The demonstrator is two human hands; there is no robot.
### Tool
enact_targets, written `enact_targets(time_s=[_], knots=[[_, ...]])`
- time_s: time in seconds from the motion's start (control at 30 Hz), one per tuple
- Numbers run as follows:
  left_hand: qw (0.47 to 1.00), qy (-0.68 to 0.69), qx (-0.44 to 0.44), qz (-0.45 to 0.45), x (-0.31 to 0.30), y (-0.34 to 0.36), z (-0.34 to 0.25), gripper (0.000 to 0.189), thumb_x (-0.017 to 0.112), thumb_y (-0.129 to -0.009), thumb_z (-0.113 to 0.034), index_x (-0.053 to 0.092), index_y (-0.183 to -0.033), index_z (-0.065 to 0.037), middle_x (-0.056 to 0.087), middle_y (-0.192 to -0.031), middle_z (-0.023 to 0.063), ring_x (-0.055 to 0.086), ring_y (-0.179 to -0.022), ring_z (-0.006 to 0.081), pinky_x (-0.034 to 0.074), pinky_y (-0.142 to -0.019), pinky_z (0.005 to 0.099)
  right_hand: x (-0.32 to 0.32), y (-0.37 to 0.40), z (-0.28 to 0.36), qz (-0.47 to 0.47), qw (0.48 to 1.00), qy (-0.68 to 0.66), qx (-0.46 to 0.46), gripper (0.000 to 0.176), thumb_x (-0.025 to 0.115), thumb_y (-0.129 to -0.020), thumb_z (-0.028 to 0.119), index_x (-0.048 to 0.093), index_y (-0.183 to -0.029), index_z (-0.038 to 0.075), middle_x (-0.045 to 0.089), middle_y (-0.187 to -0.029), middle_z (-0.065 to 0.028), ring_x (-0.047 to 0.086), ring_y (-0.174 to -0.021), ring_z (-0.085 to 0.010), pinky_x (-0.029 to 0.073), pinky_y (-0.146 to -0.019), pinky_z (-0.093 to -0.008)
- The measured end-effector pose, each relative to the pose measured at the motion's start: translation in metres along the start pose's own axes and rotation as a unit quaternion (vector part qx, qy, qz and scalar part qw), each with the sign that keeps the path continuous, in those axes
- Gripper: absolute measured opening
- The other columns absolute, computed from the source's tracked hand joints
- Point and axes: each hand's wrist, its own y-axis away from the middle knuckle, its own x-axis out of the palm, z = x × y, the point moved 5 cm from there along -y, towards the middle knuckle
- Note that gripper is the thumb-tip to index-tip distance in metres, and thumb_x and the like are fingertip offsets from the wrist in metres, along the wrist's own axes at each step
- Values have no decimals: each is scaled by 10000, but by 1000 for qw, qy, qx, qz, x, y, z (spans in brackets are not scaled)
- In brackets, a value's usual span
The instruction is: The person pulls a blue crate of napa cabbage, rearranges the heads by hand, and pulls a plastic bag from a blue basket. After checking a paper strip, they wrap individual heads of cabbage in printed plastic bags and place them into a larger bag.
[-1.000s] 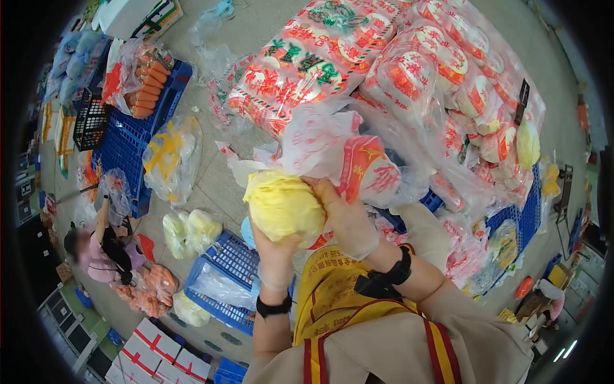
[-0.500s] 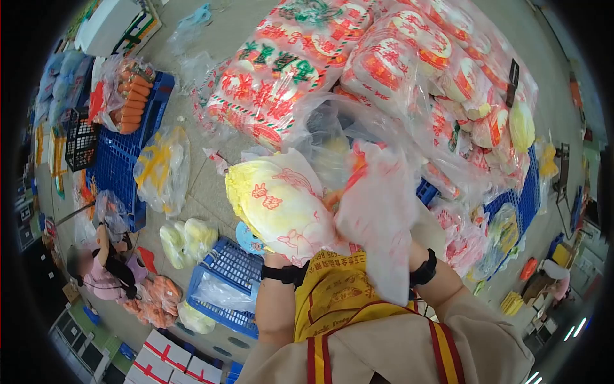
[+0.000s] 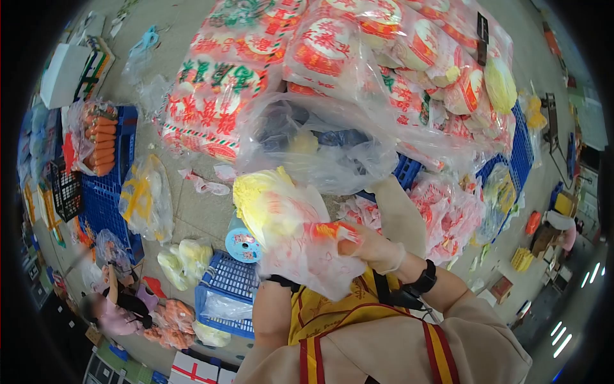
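A napa cabbage (image 3: 261, 203) with yellow leaf tips lies tilted in front of my body. My left hand is hidden beneath it; only the wrist band and forearm show, so the cabbage appears to rest in that hand. Thin white plastic wrap (image 3: 313, 272) with red print hangs over the cabbage's lower half. My right hand (image 3: 377, 248), in a thin pale glove, is closed on the red-printed edge of this wrap. Just beyond the cabbage, a large clear plastic bag (image 3: 374, 153) gapes open, with something yellowish inside.
Wrapped cabbages (image 3: 323, 51) in red-printed bags are piled ahead on a blue pallet (image 3: 523, 144). Crumpled wrappers (image 3: 448, 214) lie at right. Left are a blue crate (image 3: 230, 285), a blue round-topped stool (image 3: 243, 245), bagged carrots (image 3: 102, 144) and a person (image 3: 115, 310).
My right hand has moved down and right, bringing the wrap across the cabbage's lower part. The cabbage's printed cover now looks bunched. The view has shifted to the right.
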Motion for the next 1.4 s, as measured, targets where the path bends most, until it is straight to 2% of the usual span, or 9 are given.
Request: enact_targets(time_s=[0.23,0.4,0.5,0.73,0.87,1.13,1.27,1.33,1.4], knots=[[997,-8,-71,-12,-5,-53,25,693,432,-881,-597,375,-1363,-103,469,-1332,90,486,-1184,256,418,-990,411,-27,38,-10,204,948,223,-97,378,738,-740,245,606,-1011,17,612,-1037,-112,577,-882,-228,460,-748,-343],[989,-15,-144,-30,-6,-95,71,692,429,-881,-601,380,-1360,-105,470,-1332,90,485,-1185,255,418,-990,411,-173,126,-81,-387,905,-172,44,404,664,-785,339,607,-1055,44,600,-1074,-141,552,-974,-265,456,-773,-364],[987,-28,-154,-48,-12,-120,89,692,428,-881,-603,383,-1359,-106,471,-1332,89,485,-1186,255,418,-990,411,-324,244,-257,-285,863,406,94,494,554,-855,401,579,-1147,3,550,-1208,-168,535,-1093,-245,457,-894,-357],[977,-67,-186,-80,-19,-162,151,708,430,-871,-623,396,-1354,-107,479,-1329,87,490,-1179,262,416,-991,405,-331,273,-249,-453,655,367,481,639,658,-756,87,419,-1345,18,522,-1278,-178,462,-1223,-236,375,-997,-294],[969,-80,-211,-103,-22,-167,190,716,436,-865,-629,396,-1354,-107,477,-1332,88,494,-1174,263,410,-995,408,-273,71,-89,-409,890,188,-74,797,679,-747,142,272,-1418,7,267,-1465,-198,255,-1367,-281,237,-1097,-318],[985,-4,-165,-54,-53,-181,206,783,484,-828,-646,323,-1408,-146,394,-1409,76,396,-1278,268,347,-1051,457,-212,28,-103,-4,978,197,73,196,603,-845,206,629,-978,64,625,-793,-137,613,-727,-221,483,-683,-338],[989,-36,-136,-51,-93,-215,200,743,463,-838,-646,348,-1396,-168,413,-1395,68,415,-1257,279,346,-1046,473,-297,124,-170,-252,911,-220,241,189,593,-853,161,634,-982,29,655,-965,-102,638,-915,-228,509,-786,-303],[969,-140,-126,-161,-129,-234,197,728,453,-852,-629,348,-1393,-154,410,-1398,69,410,-1263,274,347,-1046,470,-363,208,-290,-105,681,649,323,326,580,-846,142,586,-1153,29,612,-1113,-185,608,-1034,-282,497,-856,-332],[958,-141,-174,-179,-181,-239,192,613,452,-906,-506,403,-1351,-88,448,-1368,104,423,-1255,275,335,-1063,457,-375,226,-208,-309,690,502,420,426,577,-841,146,507,-1246,33,579,-1165,-214,575,-1086,-294,481,-887,-346]])
